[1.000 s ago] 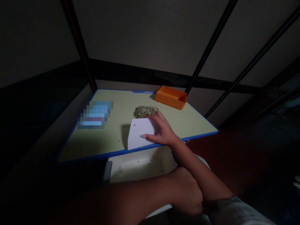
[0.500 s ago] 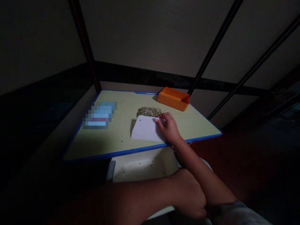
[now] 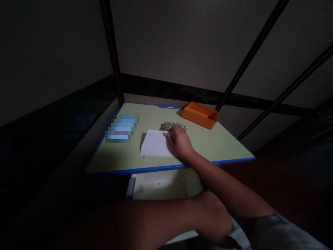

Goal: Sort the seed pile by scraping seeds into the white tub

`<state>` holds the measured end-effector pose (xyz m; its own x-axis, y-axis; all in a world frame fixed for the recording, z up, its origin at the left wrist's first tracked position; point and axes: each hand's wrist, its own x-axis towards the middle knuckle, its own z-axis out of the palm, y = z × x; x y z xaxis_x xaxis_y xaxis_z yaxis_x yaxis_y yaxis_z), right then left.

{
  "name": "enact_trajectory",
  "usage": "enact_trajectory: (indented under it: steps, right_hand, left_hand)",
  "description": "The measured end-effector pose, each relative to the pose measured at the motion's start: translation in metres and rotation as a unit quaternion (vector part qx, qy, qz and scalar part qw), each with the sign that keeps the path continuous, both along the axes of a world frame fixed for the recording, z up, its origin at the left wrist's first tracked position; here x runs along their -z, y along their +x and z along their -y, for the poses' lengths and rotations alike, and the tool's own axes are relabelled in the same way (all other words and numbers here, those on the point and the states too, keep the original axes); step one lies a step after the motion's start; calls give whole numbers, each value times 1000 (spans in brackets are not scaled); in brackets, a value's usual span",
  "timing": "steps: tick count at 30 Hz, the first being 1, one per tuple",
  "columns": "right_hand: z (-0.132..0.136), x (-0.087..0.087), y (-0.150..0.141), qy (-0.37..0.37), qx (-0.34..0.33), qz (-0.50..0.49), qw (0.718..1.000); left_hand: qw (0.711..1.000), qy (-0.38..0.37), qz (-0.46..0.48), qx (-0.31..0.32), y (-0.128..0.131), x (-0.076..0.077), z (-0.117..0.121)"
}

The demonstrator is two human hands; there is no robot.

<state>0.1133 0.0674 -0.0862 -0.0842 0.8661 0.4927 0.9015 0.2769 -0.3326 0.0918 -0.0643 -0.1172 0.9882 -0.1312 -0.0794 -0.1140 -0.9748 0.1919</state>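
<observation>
Pale green surface (image 3: 221,149), blue-edged, carries the work; a cream compartment (image 3: 153,192) holding scattered grains lies below its near edge. An orange box (image 3: 197,119) sits at the far right of the surface, and a blurred blue item (image 3: 122,127) lies at the left; its nature cannot be read.

White sheet (image 3: 156,144) is positioned at the middle of the surface, long axis running left to right, roughly parallel to the near edge. A shadow along its left side suggests a tilt; whether its lower edge touches the surface cannot be confirmed.

Right hand (image 3: 182,142) grips the right part of the sheet, thumb on the near face and fingers toward the far edge. Left hand (image 3: 215,215) is below, nearer the wearer and apart from the sheet; its fingers are hidden, so whether it is open or closed cannot be determined.

Grain pile (image 3: 169,126) extends left to right directly beyond the sheet's far edge, forward and slightly left of the right hand, which is the nearer hand. No gap shows between pile and sheet. One loose grain (image 3: 144,157) lies just nearer than the sheet's lower left corner
</observation>
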Motion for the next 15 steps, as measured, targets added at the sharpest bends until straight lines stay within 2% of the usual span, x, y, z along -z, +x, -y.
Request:
enact_trajectory:
  steps: [5, 10, 15]
  right_hand:
    - [-3, -2, -8, -1, -52, 28, 998]
    - [-1, -1, 1, -3, -124, 28, 992]
    - [1, 1, 11, -4, -158, 9, 987]
  left_hand:
    - [1000, -12, 16, -1, -2, -1, -1]
    - [999, -19, 26, -2, -1, -1, -1]
    - [999, -21, 32, -1, 2, 3, -1]
